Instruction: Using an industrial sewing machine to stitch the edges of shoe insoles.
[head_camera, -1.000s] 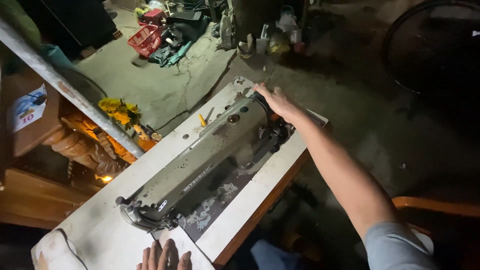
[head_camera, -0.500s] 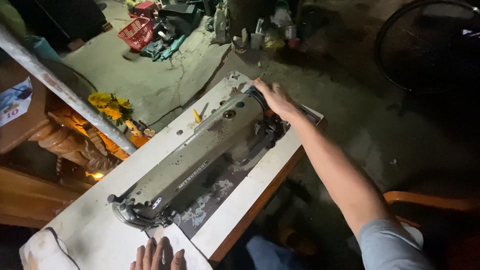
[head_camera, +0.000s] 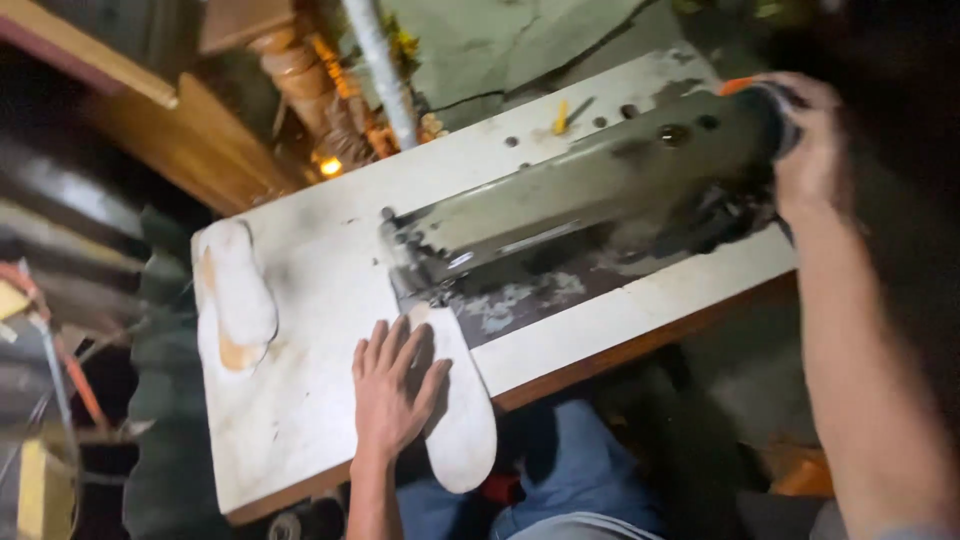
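A grey industrial sewing machine (head_camera: 590, 190) lies along a white table (head_camera: 320, 290). My right hand (head_camera: 810, 150) grips the handwheel (head_camera: 775, 115) at the machine's right end. My left hand (head_camera: 392, 385) lies flat, fingers spread, on a white shoe-sole-shaped piece (head_camera: 462, 410) whose tip sits under the needle end (head_camera: 415, 270) of the machine and whose heel overhangs the table's front edge.
Two more white sole-shaped pieces (head_camera: 235, 300) are stacked at the table's left end. A yellow tool (head_camera: 562, 115) lies behind the machine. Carved wooden furniture (head_camera: 300, 90) and a pale pole (head_camera: 380, 65) stand beyond the table. My blue-clad legs (head_camera: 560, 470) are under the front edge.
The view has swung down and left, bringing the table's left end and the sole pieces into sight. My left hand now shows fully, flat on the sole. My right hand stays on the handwheel.
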